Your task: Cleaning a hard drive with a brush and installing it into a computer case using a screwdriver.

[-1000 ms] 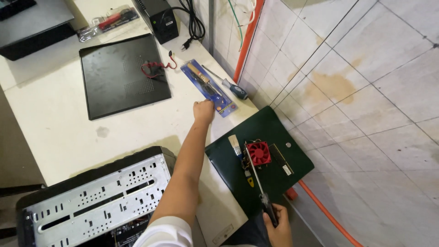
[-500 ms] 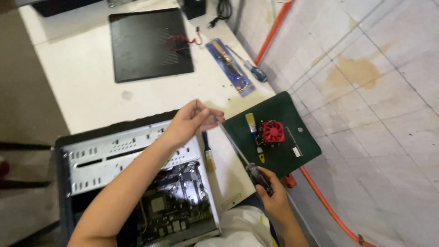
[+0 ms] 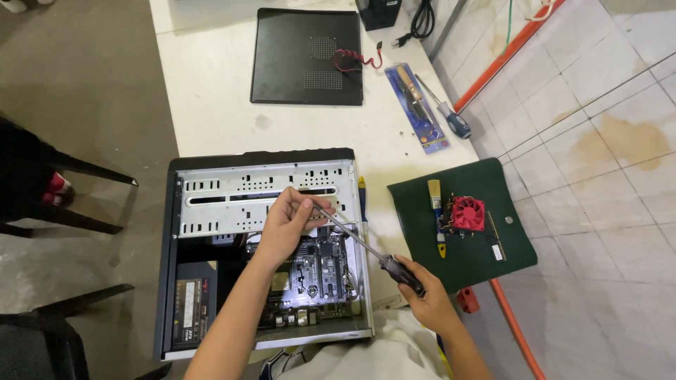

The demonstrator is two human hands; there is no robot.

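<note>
While the right hand (image 3: 426,299) grips a screwdriver (image 3: 366,246), the left hand (image 3: 285,225) pinches its tip above the computer case (image 3: 260,176), toward ten o'clock.

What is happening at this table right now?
A person is working on an open computer case lying on a white table. The right hand grips the handle of a long screwdriver, while the left hand pinches its tip over the case. To the right lies a green mat with a red fan and a small brush; a black side panel lies farther back.
</note>
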